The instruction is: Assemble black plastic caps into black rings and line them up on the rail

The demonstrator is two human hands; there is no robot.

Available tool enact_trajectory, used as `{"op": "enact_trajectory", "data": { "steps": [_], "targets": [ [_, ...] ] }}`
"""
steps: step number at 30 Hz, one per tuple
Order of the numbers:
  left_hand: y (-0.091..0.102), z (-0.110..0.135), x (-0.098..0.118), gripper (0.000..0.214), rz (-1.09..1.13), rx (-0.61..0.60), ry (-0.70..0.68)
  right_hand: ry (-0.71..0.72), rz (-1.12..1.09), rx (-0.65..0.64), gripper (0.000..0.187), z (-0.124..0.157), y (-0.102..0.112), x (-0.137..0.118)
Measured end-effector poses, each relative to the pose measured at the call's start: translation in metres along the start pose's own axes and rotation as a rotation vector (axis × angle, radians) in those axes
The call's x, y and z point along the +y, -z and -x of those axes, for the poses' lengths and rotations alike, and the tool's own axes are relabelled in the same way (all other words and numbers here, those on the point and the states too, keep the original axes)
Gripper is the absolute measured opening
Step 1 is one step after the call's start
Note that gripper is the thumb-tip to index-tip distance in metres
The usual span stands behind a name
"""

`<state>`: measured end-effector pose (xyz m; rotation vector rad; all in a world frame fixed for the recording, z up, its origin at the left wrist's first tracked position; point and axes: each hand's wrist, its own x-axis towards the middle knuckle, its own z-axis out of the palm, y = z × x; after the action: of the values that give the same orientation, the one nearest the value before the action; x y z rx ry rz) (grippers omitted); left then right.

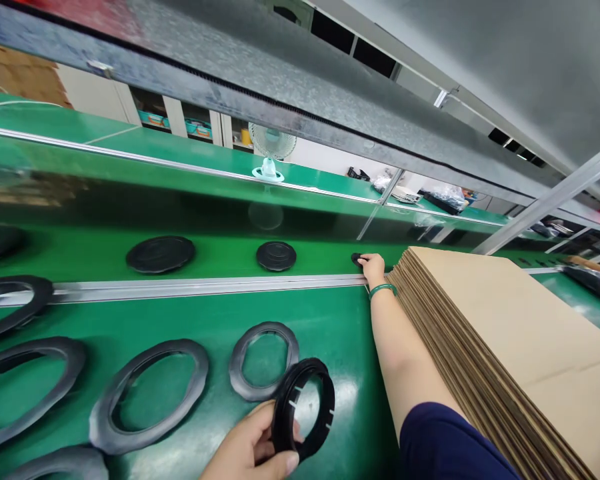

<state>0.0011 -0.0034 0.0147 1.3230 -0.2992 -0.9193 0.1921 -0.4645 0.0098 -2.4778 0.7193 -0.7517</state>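
Observation:
My left hand [255,445] grips a black plastic ring [284,415] with slotted inner edges, tilted up above the green table [330,313]. Right behind it lies a thin grey-black ring [237,368]. Far out, past the metal rail [220,287], my right hand [374,268] has its fingers closed on a small black disc [357,259] at the green strip. To the left of that hand, a black round disc [276,256] and a larger one [161,255] rest on the strip. The underside of the small disc is hidden by my fingers.
A tall stack of cardboard sheets [500,313] stands right beside my right forearm. Several larger rings [150,393] lie at the left. A metal beam [280,107] crosses overhead. A small fan [269,170] stands on the far ledge.

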Motion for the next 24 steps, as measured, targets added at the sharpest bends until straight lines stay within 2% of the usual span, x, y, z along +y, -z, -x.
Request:
{"op": "enact_trajectory", "data": {
  "steps": [3,6,9,12,15,17,20,24],
  "targets": [
    [0.002,-0.003,0.001,0.034,-0.031,0.064,0.021,0.037,-0.059,0.037,0.011,0.006,0.008,-0.011],
    [0.003,-0.005,0.006,0.038,-0.035,0.111,0.009,0.127,-0.147,0.072,0.01,0.026,0.015,-0.033],
    [0.001,-0.002,0.018,0.034,-0.04,0.143,-0.001,0.22,-0.255,0.051,0.009,0.07,0.021,-0.062],
    [-0.001,0.003,0.032,0.03,-0.045,0.148,-0.011,0.259,-0.356,0.0,0.008,0.137,0.03,-0.093],
    [0.0,0.006,0.037,0.027,-0.068,0.197,-0.034,0.308,-0.528,-0.064,0.009,0.206,0.051,-0.121],
    [0.001,0.006,0.035,0.027,-0.125,0.235,-0.034,0.369,-0.641,-0.116,0.01,0.239,0.069,-0.136],
    [0.002,0.006,0.029,0.029,-0.204,0.278,-0.017,0.514,-0.68,-0.166,0.01,0.266,0.088,-0.15],
    [-0.002,0.005,0.026,0.049,-0.15,0.309,-0.012,0.724,-0.644,-0.187,0.01,0.277,0.088,-0.156]
  ]
}}
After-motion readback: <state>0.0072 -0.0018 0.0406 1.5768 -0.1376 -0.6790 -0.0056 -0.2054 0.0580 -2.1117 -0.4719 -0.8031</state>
